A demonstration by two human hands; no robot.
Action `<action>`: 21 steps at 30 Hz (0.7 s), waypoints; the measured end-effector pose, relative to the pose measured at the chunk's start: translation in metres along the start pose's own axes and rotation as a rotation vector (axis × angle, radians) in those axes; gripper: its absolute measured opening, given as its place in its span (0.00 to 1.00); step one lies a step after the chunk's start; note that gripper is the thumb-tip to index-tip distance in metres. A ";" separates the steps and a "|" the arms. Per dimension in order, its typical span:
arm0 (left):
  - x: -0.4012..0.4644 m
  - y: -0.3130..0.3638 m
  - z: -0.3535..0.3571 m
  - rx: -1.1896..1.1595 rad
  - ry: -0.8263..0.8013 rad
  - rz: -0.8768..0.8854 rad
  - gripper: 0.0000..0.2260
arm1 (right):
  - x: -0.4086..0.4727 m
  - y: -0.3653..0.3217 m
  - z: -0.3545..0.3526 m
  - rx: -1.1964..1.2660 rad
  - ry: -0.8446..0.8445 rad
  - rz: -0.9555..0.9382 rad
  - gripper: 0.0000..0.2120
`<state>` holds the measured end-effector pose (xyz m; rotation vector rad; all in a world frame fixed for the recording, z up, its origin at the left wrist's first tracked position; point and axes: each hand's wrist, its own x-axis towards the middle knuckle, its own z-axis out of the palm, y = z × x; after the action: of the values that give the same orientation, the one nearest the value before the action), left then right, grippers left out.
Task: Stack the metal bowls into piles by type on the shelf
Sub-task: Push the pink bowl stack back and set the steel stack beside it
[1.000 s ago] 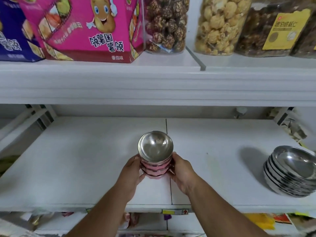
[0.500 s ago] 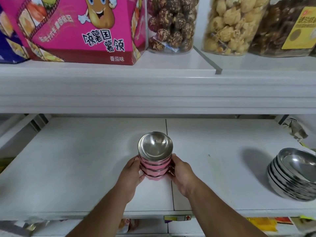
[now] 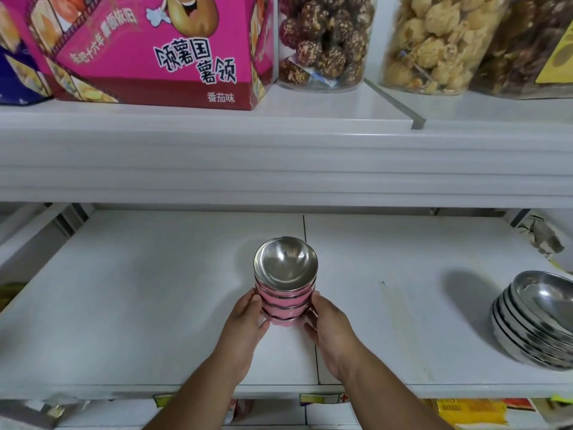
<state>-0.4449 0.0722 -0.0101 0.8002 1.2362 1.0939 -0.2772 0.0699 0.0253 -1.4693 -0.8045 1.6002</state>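
A pile of several pink-sided metal bowls point(image 3: 284, 297) stands on the white shelf point(image 3: 148, 305) near its middle, the top bowl's shiny inside facing up. My left hand point(image 3: 245, 324) presses the pile's left side and my right hand point(image 3: 330, 327) its right side, both low on the stack. At the far right of the same shelf rests a second pile of several wider plain steel bowls point(image 3: 536, 321), leaning slightly and cut off by the frame edge.
The shelf above carries a pink snack box point(image 3: 161, 51) and clear jars of snacks point(image 3: 322, 41). Its thick front edge point(image 3: 279, 162) overhangs the lower shelf. Crumpled paper point(image 3: 542, 237) lies at the back right corner.
The camera has tilted upward, so the upper shelf fills more of the view. The hands stay on the pink pile, which has barely shifted on the shelf.
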 end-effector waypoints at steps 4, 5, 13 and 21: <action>0.011 0.001 0.001 0.005 0.005 0.001 0.16 | 0.009 -0.006 0.001 0.013 -0.005 -0.008 0.17; 0.015 0.002 0.001 0.004 0.006 0.000 0.16 | 0.010 -0.009 0.001 0.016 -0.006 -0.012 0.18; 0.053 0.015 0.005 -0.013 0.020 0.013 0.15 | 0.040 -0.030 0.004 0.044 -0.005 -0.010 0.18; 0.087 0.034 0.011 -0.001 0.063 0.008 0.12 | 0.068 -0.052 0.012 0.043 0.010 -0.029 0.18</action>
<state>-0.4425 0.1660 -0.0047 0.7759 1.2862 1.1330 -0.2823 0.1553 0.0394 -1.4281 -0.7771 1.5777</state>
